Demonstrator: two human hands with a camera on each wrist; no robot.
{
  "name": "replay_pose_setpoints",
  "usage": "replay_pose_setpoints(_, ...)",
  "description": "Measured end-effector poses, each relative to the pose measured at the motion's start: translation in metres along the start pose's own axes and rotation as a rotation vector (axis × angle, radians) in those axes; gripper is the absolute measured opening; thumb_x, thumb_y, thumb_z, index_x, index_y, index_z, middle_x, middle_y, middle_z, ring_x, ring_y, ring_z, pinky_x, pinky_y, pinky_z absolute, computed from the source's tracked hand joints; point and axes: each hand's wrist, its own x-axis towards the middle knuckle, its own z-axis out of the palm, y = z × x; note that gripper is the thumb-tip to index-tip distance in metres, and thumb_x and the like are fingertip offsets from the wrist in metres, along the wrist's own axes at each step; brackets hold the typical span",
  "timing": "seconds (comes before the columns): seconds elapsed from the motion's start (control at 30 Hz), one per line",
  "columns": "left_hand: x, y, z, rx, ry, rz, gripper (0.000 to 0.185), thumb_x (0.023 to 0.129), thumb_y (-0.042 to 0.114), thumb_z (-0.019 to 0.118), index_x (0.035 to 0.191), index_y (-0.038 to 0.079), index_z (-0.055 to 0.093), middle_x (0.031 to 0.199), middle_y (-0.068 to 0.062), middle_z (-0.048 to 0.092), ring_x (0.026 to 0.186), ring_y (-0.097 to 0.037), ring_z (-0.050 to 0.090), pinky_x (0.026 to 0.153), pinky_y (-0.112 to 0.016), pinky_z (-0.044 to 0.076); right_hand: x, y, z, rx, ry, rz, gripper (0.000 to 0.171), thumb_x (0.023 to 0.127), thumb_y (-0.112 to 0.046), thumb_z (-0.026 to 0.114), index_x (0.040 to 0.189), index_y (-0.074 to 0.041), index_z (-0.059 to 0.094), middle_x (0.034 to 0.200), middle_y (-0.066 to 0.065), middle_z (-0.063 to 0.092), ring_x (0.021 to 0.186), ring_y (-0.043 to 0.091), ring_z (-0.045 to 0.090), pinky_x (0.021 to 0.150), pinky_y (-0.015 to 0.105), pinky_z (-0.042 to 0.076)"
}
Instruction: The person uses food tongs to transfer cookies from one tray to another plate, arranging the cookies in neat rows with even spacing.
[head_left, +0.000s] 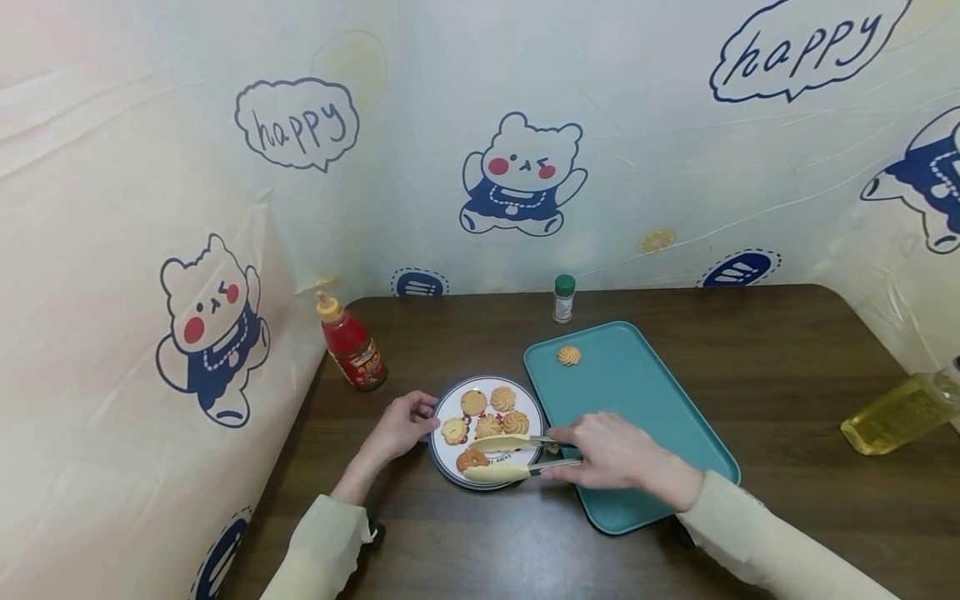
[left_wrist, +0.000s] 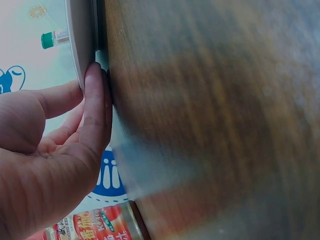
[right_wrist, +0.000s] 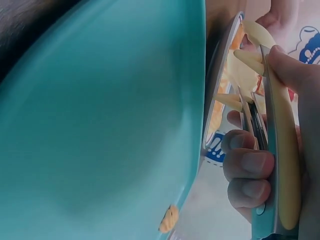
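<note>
My left hand [head_left: 406, 423] pinches the left rim of a round white plate [head_left: 444, 406], thumb above and fingers under the edge, as the left wrist view shows. Several cookies lie on the plate, among them a swirled cookie [head_left: 503, 398] and a smooth round one [head_left: 473, 402]. My right hand [head_left: 609, 450] grips a pair of tongs [head_left: 536, 471] with cream tips. The tips are spread over the front of the plate, beside a brown cookie [head_left: 471, 459]. On the teal tray [head_left: 630, 392] a single swirled cookie [head_left: 568, 356] sits near the far left corner.
A red sauce bottle [head_left: 357, 354] with a yellow cap stands at the back left. Behind the tray is a small green-capped jar [head_left: 564, 298]. An oil bottle [head_left: 900, 412] stands at the right. Patterned sheeting [head_left: 420, 150] hangs around the brown table [head_left: 757, 350].
</note>
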Motion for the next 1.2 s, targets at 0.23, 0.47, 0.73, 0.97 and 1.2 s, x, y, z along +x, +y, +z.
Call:
replay_pose_setpoints(0.23,0.000,0.001,0.000,-0.005,-0.002,-0.001,0.032,0.092,0.005,0.070,0.123,0.003,0.062,0.101,-0.011,0.062,0.082,-0.022,0.061,0.071,-0.034,0.059,0.002,-0.001,0.002,-0.005,-0.026,0.017,0.064,0.087,-0.066,0.062,0.119,-0.012,0.073,0.052,-0.014,0.041,0.044,0.000,0.035,0.039,0.023,0.025)
replay_pose_setpoints(0.47,0.000,0.000,0.000,-0.009,-0.010,0.002,0.032,0.093,0.005,0.070,0.123,0.003,0.062,0.102,-0.011,0.061,0.083,-0.021,0.061,0.072,-0.034,0.059,0.003,-0.001,0.002,-0.005,-0.043,0.027,0.066,0.087,-0.067,0.062,0.120,-0.011,0.072,0.052,-0.013,0.040,0.045,0.001,0.035,0.041,0.023,0.025)
replay_pose_setpoints(0.73,-0.001,0.001,-0.001,-0.011,-0.015,-0.002,0.032,0.093,0.005,0.070,0.124,0.003,0.061,0.103,-0.011,0.061,0.083,-0.021,0.061,0.072,-0.034,0.059,0.003,-0.001,0.002,0.002,-0.039,0.026,0.066,0.086,-0.066,0.063,0.121,-0.011,0.072,0.053,-0.013,0.043,0.045,0.001,0.036,0.040,0.023,0.028)
replay_pose_setpoints(0.97,-0.001,0.000,0.000,-0.016,-0.012,-0.003,0.031,0.093,0.005,0.070,0.123,0.002,0.062,0.101,-0.011,0.061,0.083,-0.022,0.061,0.072,-0.034,0.059,0.002,-0.001,-0.002,0.000,-0.023,0.021,0.069,0.086,-0.067,0.063,0.124,-0.011,0.071,0.053,-0.014,0.043,0.044,0.000,0.033,0.040,0.022,0.026)
replay_pose_setpoints(1.2,0.000,0.000,0.000,-0.013,-0.007,0.001,0.032,0.092,0.004,0.070,0.123,0.002,0.062,0.102,-0.011,0.061,0.082,-0.021,0.061,0.072,-0.034,0.060,0.001,0.009,-0.019,0.009,0.051,0.004,0.071,0.085,-0.067,0.065,0.125,-0.009,0.070,0.058,-0.016,0.047,0.043,-0.002,0.032,0.039,0.021,0.025)
